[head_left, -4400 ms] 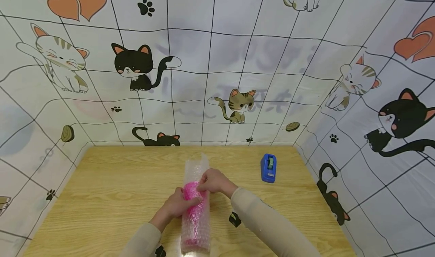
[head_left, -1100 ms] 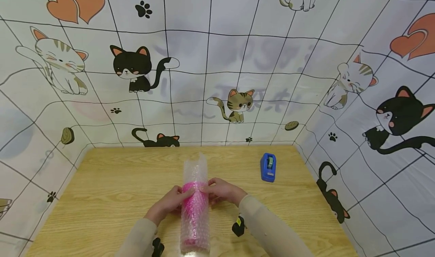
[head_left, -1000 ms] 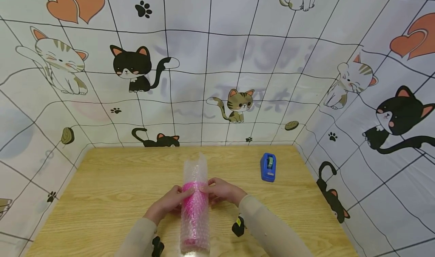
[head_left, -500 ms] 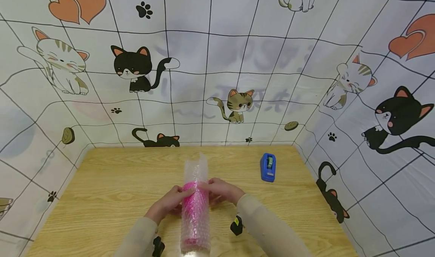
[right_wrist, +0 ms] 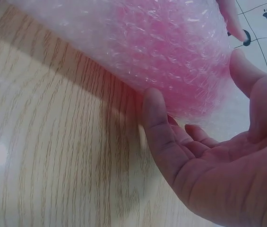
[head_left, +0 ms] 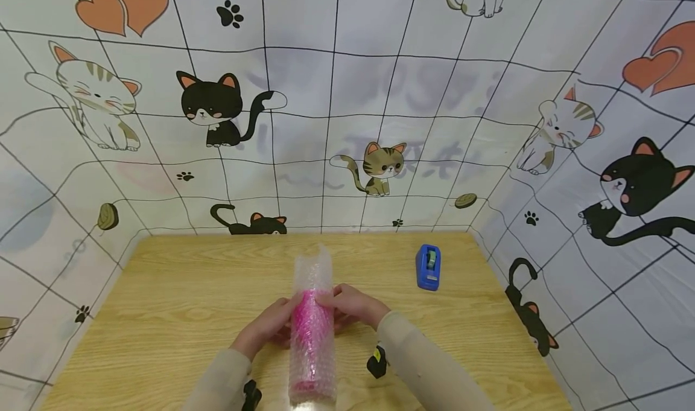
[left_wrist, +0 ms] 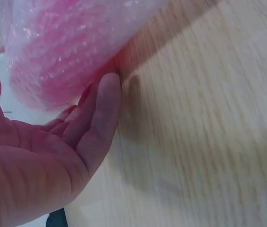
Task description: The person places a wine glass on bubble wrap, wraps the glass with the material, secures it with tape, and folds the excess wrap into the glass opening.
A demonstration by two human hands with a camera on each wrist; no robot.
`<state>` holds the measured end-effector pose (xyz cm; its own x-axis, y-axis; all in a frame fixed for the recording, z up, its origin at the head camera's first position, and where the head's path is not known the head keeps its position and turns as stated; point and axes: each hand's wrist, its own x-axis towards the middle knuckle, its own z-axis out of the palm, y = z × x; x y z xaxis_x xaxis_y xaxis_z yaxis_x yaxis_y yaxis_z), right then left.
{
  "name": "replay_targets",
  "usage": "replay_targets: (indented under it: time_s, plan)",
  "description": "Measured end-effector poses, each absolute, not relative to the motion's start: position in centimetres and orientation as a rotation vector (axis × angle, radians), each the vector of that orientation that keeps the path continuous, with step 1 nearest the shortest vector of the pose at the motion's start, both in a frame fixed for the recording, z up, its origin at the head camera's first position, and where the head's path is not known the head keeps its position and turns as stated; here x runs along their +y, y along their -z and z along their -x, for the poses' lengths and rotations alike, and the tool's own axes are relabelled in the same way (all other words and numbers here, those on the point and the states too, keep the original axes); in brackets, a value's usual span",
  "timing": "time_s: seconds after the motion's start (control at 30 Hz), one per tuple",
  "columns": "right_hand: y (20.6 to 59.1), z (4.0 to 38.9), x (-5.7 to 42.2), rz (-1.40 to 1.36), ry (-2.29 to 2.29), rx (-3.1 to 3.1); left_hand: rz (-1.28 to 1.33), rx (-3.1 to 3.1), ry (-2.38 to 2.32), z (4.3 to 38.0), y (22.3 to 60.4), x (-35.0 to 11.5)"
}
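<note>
A long pink object wrapped in clear bubble wrap (head_left: 312, 353) lies lengthwise on the wooden table; what is inside cannot be made out. My left hand (head_left: 267, 328) holds its left side, thumb toward the top and fingers low down by the table. On the opposite side my right hand (head_left: 355, 305) grips it, with the thumb laid over the top near the far end of the pink part. In both wrist views, the fingers of the left hand (left_wrist: 43, 161) and right hand (right_wrist: 209, 163) curve under the wrap's lower edge. Empty wrap extends beyond the pink part.
A blue tape dispenser (head_left: 429, 268) stands at the back right of the wooden table (head_left: 206, 278). Cat-printed white cloth (head_left: 304, 139) hangs behind and at both sides. Black wrist devices (head_left: 377, 363) show below the sleeves.
My right hand has come down from the top of the wrap to its right side. The left thumb has drawn back from across the top toward the left edge. The dispenser stays put.
</note>
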<state>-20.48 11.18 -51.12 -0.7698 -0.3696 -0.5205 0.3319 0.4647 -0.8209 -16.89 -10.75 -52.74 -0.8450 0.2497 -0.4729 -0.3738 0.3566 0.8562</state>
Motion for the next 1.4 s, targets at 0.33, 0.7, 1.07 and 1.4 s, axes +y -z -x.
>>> replay_targets:
  time_s: [0.33, 0.7, 1.07, 1.4]
  plan:
    - [51.5, 20.7, 11.3, 0.046, 1.348, 2.035, 0.193, 2.175, -1.461, 16.8, 51.9, -10.2]
    - [51.0, 20.8, 11.4, 0.072, 1.333, 2.055, 0.169, 2.249, -1.465, 16.7, 52.0, -9.9]
    - [50.3, 20.4, 11.4, 0.121, 1.294, 2.141, 0.135, 2.273, -1.495, 16.7, 52.0, -9.9]
    - [49.8, 20.7, 11.9, 0.162, 1.405, 2.036, 0.085, 2.228, -1.581, 16.8, 51.4, -9.7]
